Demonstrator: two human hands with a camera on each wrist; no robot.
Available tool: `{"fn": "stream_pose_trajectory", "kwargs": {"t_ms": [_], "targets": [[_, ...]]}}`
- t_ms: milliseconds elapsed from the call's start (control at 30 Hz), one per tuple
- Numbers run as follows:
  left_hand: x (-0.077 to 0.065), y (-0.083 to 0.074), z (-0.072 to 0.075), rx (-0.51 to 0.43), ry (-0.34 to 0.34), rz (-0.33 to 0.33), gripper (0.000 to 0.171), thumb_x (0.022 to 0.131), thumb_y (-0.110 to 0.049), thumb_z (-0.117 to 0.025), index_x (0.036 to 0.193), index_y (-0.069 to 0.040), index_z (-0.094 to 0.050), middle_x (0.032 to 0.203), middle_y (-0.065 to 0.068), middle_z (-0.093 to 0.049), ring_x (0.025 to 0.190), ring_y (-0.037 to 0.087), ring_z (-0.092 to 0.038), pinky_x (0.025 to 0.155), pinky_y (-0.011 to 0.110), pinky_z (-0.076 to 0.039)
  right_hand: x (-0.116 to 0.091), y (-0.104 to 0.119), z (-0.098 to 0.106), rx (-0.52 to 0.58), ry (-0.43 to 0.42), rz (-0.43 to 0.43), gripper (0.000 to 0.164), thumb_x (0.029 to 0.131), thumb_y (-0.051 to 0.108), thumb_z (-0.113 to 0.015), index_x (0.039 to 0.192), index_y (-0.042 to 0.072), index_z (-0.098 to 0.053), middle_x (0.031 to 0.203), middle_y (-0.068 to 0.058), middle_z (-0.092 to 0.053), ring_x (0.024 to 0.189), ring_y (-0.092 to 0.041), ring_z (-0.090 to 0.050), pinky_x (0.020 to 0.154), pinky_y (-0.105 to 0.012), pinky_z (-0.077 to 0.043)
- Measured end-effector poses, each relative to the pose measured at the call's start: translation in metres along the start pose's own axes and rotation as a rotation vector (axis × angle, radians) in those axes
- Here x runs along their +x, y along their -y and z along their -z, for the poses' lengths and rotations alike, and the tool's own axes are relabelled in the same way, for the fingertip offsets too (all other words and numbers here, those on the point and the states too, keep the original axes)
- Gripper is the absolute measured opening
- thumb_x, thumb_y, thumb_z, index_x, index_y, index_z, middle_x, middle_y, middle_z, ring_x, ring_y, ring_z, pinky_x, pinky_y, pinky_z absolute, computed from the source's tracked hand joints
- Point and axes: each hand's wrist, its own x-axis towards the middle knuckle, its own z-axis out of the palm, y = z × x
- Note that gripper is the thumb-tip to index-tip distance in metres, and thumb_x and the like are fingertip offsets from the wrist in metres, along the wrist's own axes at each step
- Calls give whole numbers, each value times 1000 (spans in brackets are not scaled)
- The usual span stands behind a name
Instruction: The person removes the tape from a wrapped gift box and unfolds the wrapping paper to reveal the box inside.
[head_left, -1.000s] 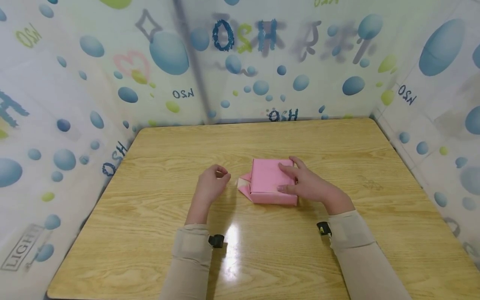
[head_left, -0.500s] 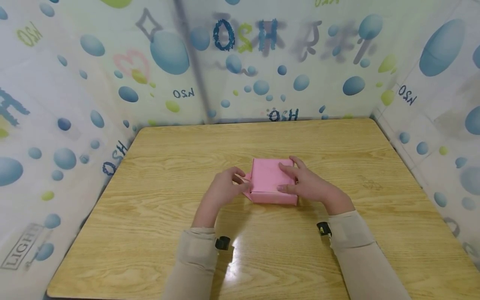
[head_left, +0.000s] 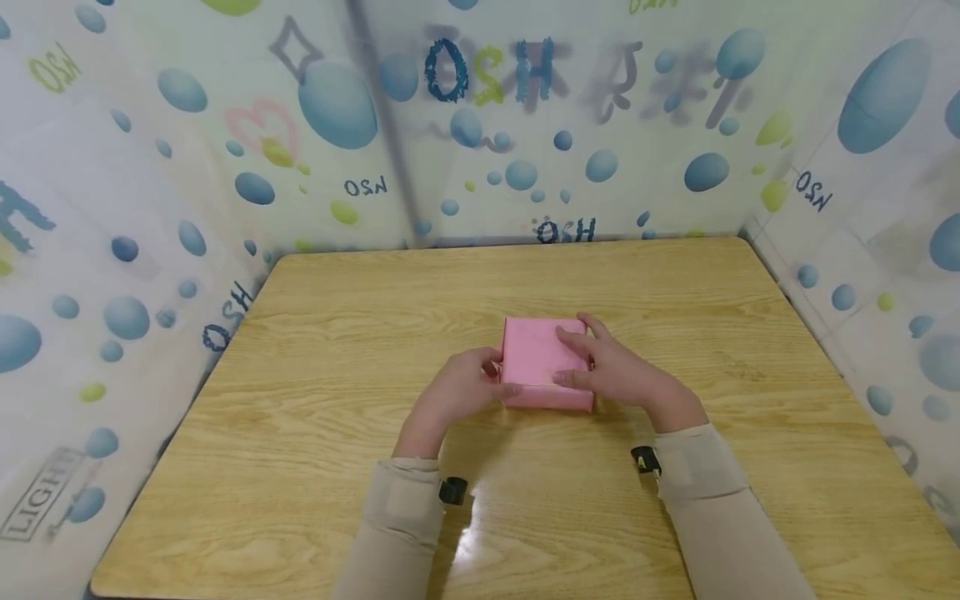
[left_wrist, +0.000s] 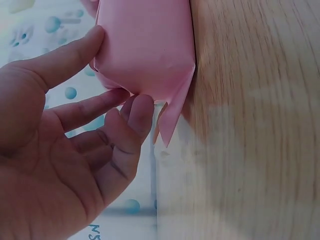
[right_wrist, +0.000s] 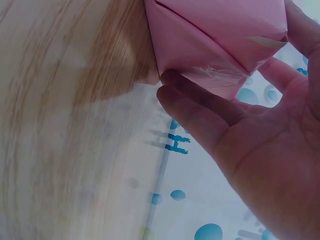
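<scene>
A box wrapped in pink paper [head_left: 543, 350] lies on the wooden table between both hands. My left hand [head_left: 465, 385] is at its left end, the thumb on the front side and the fingers against the folded end paper. A pointed paper flap [left_wrist: 172, 117] sticks out below those fingers in the left wrist view. My right hand [head_left: 622, 367] holds the right end, with thumb and index finger on the top and other fingers against the end. That end's paper is folded, with what looks like clear tape [right_wrist: 217, 72] across it.
The wooden table [head_left: 360, 308] stretches out around the box. Behind it and at both sides hang sheets [head_left: 480, 167] printed with blue and green drops. A black wrist camera [head_left: 453, 490] sits on the left sleeve, and another wrist camera [head_left: 645, 459] on the right.
My left hand has moved right, from beside the box's left end onto it. The pale-lined flap that stuck out there is now folded up or covered by the hand. My right hand stays put.
</scene>
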Motion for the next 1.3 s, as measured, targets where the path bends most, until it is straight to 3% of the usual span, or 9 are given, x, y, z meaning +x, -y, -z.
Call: {"fn": "stream_pose_trajectory", "kwargs": {"t_ms": [267,600,767,867,1000,1167,1300], "targets": [[1,-2,2,-9,27,0,49,96,-26,-81,137,-4,-66,101,7,-71,87,20,-63,76,33,-53,-1,-1,-1,8,3,12,83,102,47,-70,170,23,-27,181,-14,8,163,-53,-11,126,-74,-21],[2,-3,3,17,24,-7,50,100,-25,-77,141,-3,-63,100,8,-67,85,20,-60,73,32,-51,-2,3,-1,-17,-4,9,85,103,49,-68,170,21,-25,180,-18,10,163,-54,-10,126,-74,-21],[1,-1,1,9,15,-11,55,102,-25,-74,149,-4,-58,95,8,-64,79,18,-56,69,30,-47,-8,2,-4,-66,-23,29,87,103,51,-66,170,16,-24,178,-25,7,160,-56,-20,126,-71,-27],[1,0,1,24,-31,-2,49,104,-23,-70,148,-6,-58,97,9,-66,79,18,-57,69,30,-47,-13,1,-5,-124,-59,55,82,106,49,-63,169,12,-27,175,-31,-3,153,-55,-36,123,-68,-34],[2,1,1,25,-124,22,44,107,-22,-63,148,-7,-57,103,12,-71,79,19,-62,68,30,-50,-20,1,-3,-197,-109,59,72,109,44,-58,167,10,-34,162,-32,-31,130,-43,-58,113,-63,-48],[5,1,1,-19,-160,44,47,111,-25,-54,154,-8,-51,121,17,-74,90,23,-68,75,34,-56,-26,1,-1,-155,-101,34,72,109,43,-57,167,9,-31,121,-18,-64,94,-25,-64,89,-46,-55],[6,-1,-1,-53,-143,55,49,111,-33,-54,155,-12,-51,132,18,-71,108,29,-70,88,43,-59,-27,2,-3,-85,-66,40,75,109,41,-59,168,7,-28,97,-8,-68,74,-17,-59,72,-34,-50]]}}
